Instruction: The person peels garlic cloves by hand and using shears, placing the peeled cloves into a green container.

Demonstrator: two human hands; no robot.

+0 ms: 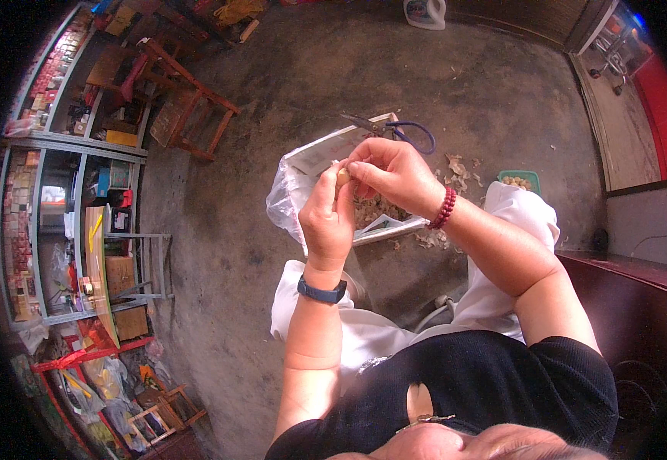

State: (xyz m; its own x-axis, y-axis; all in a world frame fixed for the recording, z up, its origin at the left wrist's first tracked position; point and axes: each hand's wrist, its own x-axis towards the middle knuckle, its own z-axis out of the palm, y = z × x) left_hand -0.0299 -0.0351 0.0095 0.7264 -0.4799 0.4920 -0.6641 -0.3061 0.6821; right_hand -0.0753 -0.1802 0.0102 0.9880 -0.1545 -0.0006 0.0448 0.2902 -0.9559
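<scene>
My left hand grips a small round pale-tan piece, perhaps a peeled nut or bulb, between thumb and fingers. The fingertips of my right hand meet it from the right; whether they hold a bit of skin I cannot tell. Both hands are over a white foam box lined with clear plastic, with dry brown papery skins inside. Scissors with dark blue handles lie across the box's far corner. A green plastic tub of small round pale pieces stands on the floor beside my right knee.
Loose skins lie on the concrete floor right of the box. A wooden chair and metal shelving are at the left. A white jug stands at the far side. Dark wooden furniture is at my right.
</scene>
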